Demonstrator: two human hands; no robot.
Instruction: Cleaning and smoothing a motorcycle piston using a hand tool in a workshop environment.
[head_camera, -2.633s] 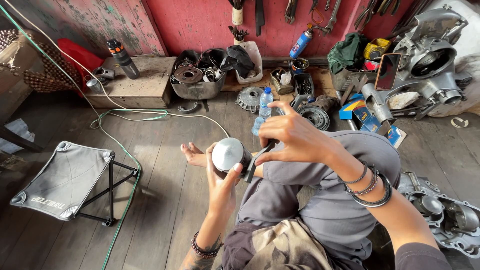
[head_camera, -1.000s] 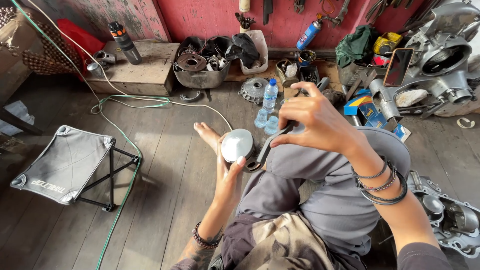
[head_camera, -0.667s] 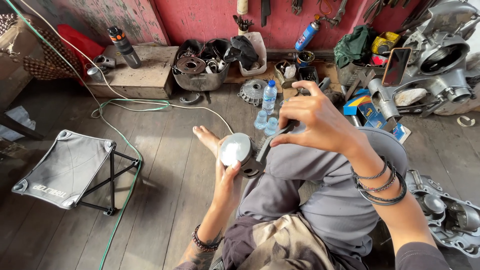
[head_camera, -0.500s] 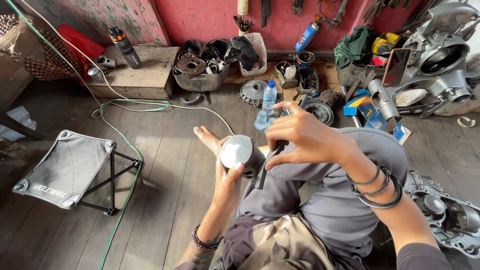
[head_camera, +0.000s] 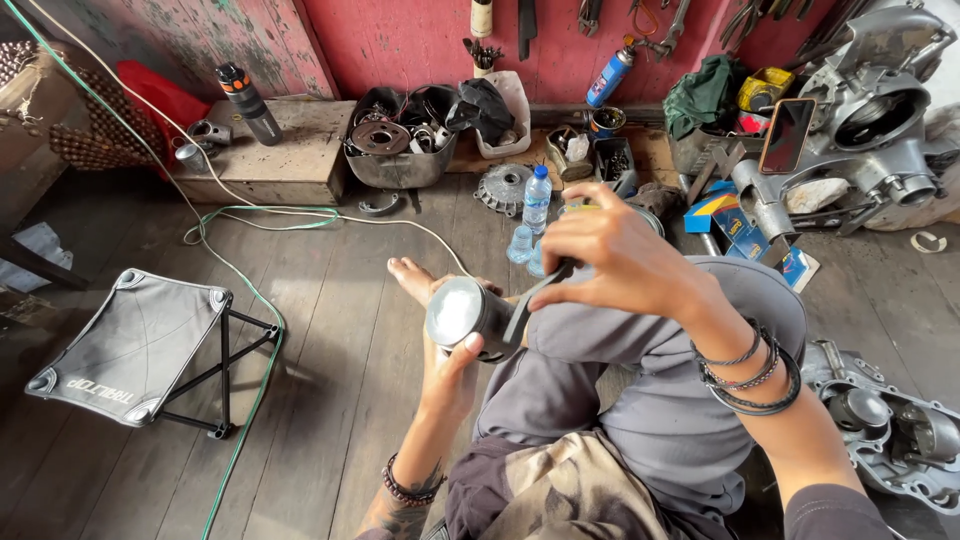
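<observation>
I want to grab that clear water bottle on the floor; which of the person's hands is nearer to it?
Right. The right hand is just below the water bottle; the left hand, holding the metal cylinder, is farther back.

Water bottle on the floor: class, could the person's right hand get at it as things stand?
Probably not at once: the right hand grips a dark tool against the piston, though nothing blocks the bottle just beyond it.
</observation>
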